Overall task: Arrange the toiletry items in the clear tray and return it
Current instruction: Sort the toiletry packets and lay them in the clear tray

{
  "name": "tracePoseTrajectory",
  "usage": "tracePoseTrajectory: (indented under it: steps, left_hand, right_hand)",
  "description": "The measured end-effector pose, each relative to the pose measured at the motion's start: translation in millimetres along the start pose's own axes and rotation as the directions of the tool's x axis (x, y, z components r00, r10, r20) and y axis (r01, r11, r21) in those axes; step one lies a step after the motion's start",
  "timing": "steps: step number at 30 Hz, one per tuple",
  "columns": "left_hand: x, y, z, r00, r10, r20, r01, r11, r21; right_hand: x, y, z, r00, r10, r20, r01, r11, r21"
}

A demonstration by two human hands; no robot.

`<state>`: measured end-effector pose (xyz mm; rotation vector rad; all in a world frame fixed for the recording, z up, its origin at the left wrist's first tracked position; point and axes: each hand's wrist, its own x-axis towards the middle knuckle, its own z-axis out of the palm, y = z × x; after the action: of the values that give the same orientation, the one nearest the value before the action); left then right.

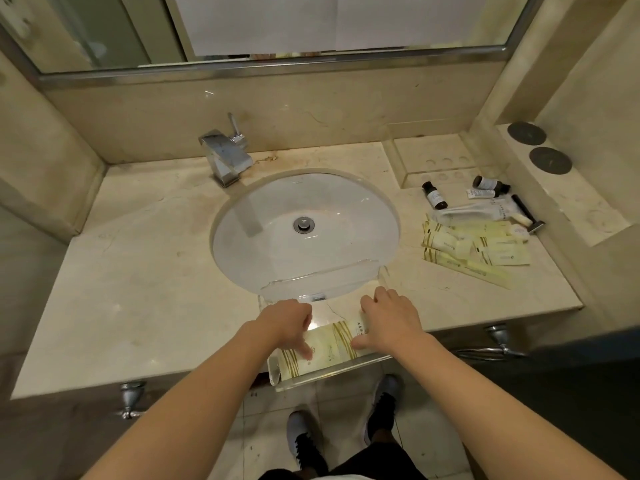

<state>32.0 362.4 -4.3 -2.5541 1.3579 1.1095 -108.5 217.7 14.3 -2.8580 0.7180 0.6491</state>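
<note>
At lower centre, the left hand (289, 323) and right hand (388, 320), fingers spread, pressed pale yellow sachets (325, 348) flat in the clear acrylic tray (332, 377) overhanging the beige marble counter (138, 289); more yellow packets (474, 251) and small dark bottles (434, 195) waited unsorted at right.

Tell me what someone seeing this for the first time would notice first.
Two bare hands, left hand and right hand, press yellow packets flat in a clear tray overhanging the counter's front edge. Behind it sits the white sink; more toiletries lie scattered to its right.
</note>
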Motion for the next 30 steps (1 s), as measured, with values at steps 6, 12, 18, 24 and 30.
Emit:
tracePoseTrajectory:
  steps: [6, 12, 18, 24, 30]
  left_hand:
    - [9.2, -2.1, -8.3, 1.0, -0.01, -0.008, 0.01, 0.998, 0.056]
    - [21.7, -2.4, -24.3, 1.0, -0.004, -0.021, 0.006, 0.994, 0.11]
    - [37.4, 10.6, -37.9, 0.998, -0.002, 0.065, -0.002, 0.998, 0.064]
    - [65.8, 52.5, -60.7, 0.983, 0.062, -0.175, -0.089, 0.985, -0.151]
    - [108.2, 124.8, -86.1, 0.964, 0.114, -0.242, -0.188, 0.931, -0.313]
  right_hand:
    - [1.5, -1.5, -0.5, 0.999, 0.038, 0.017, -0.039, 0.999, 0.025]
    - [5.6, -0.4, 0.1, 0.993, 0.104, 0.062, -0.106, 0.994, 0.03]
    - [8.0, 10.9, -4.9, 0.99, 0.138, 0.037, -0.142, 0.979, 0.147]
    - [15.7, 56.5, -24.7, 0.936, 0.334, -0.116, -0.203, 0.775, 0.598]
    - [30.6, 139.8, -29.2, 0.78, 0.623, 0.048, -0.327, 0.342, 0.881]
